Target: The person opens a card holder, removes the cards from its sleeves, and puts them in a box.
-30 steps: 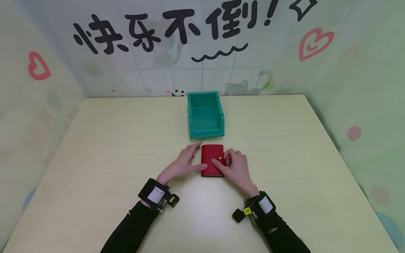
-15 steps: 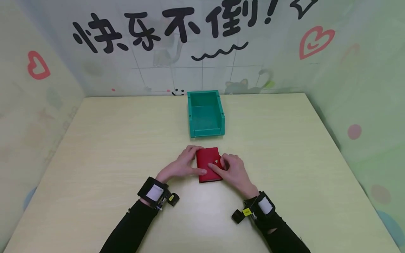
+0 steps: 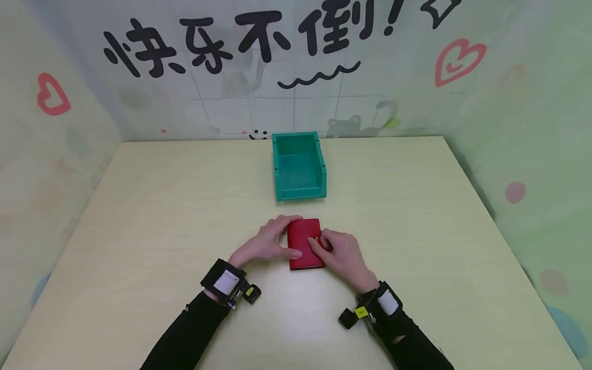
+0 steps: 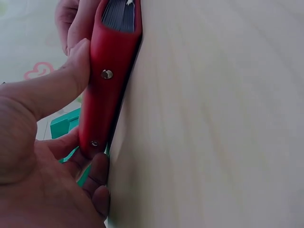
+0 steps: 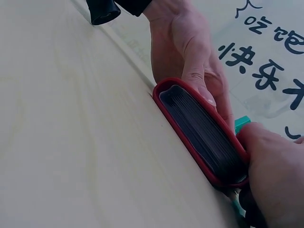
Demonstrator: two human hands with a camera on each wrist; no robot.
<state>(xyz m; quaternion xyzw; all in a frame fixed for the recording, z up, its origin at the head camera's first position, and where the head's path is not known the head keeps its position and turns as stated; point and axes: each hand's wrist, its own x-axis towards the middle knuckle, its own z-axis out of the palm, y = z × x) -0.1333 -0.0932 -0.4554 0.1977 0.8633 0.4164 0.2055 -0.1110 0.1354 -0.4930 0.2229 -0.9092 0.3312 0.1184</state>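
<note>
A red card holder (image 3: 299, 239) lies on the table, its cover facing up. My left hand (image 3: 264, 243) holds it along the left side, thumb over the cover's near left part and fingers around the far left corner. In the left wrist view, two metal rivets (image 4: 106, 74) show on its spine. At the right edge my right hand (image 3: 344, 257) grips the card holder, its thumb over the cover beside the small metal snap, which is mostly covered. Dark sleeves (image 5: 204, 135) stacked between the red covers appear in the right wrist view. The right fingertips are partly hidden.
A teal open-front bin (image 3: 301, 195) stands just beyond the card holder, near the table's back edge. Printed wall panels rise behind and at both sides of the pale wooden table (image 3: 185, 205). Each wrist carries a strapped camera.
The card holder has shifted slightly left and toward the person. My left fingers have closed onto its far left corner. The right thumb and fingers have moved over the snap, now mostly covered.
</note>
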